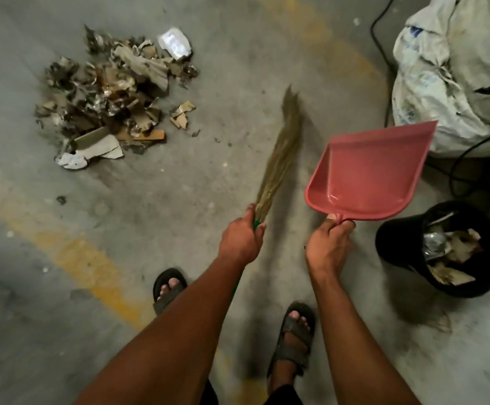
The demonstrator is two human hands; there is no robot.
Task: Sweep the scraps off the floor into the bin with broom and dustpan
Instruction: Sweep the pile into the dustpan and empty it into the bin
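Concrete floor (202, 182) lies bare between you and the scrap pile (109, 97), which sits up and to your left, well apart from both hands. A few loose cardboard bits (183, 114) lie just right of the pile, nearer the broom tip. A worn yellow painted line (86, 258) runs diagonally past your left foot, and your two sandalled feet (169, 286) stand at the lower middle.

Your right side is crowded. The black bin (442, 249) stands near your right hand, already holding paper and foil scraps. Behind it a white sack (454, 74) slumps against the upper right edge, and a black cable (381, 42) snakes along the sack's left side and around its base.

Your left hand (242, 238) has its fingers wrapped around the grass broom (281, 150) at the green collar where the bristles begin. The bristles stretch forward and upward in the picture, blurred, with the tip pointing toward open floor right of the pile.

Your right hand (327, 248) has its fingers curled tightly round the short stem of the pink dustpan (369, 171), thumb on top. The pan looks empty, with its wide lip pointing toward the sack. You cannot tell whether the lip touches the sack.
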